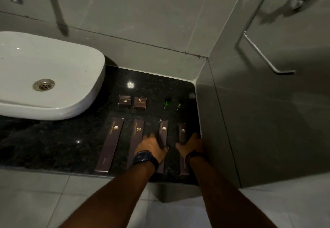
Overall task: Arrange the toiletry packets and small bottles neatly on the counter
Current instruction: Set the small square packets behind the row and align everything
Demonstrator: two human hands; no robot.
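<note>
Lower centre of frame, on black speckled granite counter (59, 144): left hand (151, 147) spread flat, fingers wide, touching third long dark-brown carton packet (163, 144); right hand (192, 145) part open, thumb against fourth long dark-brown packet (182, 138); two small green bottles (167, 102) above

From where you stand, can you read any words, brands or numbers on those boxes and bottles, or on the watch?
No text here is legible.
Four long boxes, e.g. the leftmost: a gold hexagon logo with a line of gold print beside it, too small and blurred to read.
Two small boxes: same logo and print, unreadable.
Two small bottles: no label that I can make out.
Watch on the left wrist: face dark, nothing readable.
</note>
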